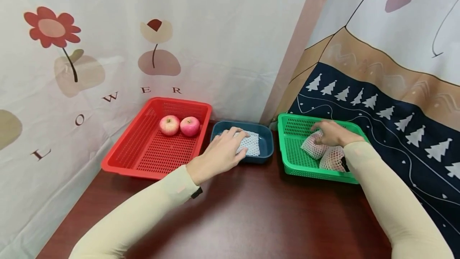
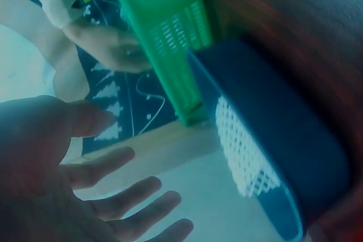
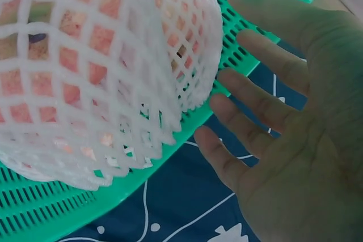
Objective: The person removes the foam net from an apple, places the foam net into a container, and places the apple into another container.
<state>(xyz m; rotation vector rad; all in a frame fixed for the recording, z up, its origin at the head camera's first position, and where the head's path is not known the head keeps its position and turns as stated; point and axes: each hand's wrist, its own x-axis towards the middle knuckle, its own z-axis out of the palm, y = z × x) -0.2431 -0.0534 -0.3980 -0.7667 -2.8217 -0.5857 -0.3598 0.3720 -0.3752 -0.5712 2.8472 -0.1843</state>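
My left hand (image 1: 223, 151) hovers over the small dark blue tray (image 1: 267, 143), fingers spread and holding nothing. White foam netting (image 1: 252, 143) lies inside that tray, partly hidden by the hand. In the green basket (image 1: 312, 174) sit two apples in white foam nets, one netted apple (image 1: 313, 146) farther back and another netted apple (image 1: 331, 159) nearer me. Above them is my right hand (image 1: 332, 132). The right wrist view shows its fingers (image 3: 261, 97) loosely extended beside the nets, apart from them.
At the left stands a red basket (image 1: 154, 163) with two bare apples, a paler apple (image 1: 169, 125) and a pinker apple (image 1: 189, 126). All three containers rest on a dark brown table (image 1: 258, 211). A printed curtain (image 1: 223, 51) hangs close behind them.
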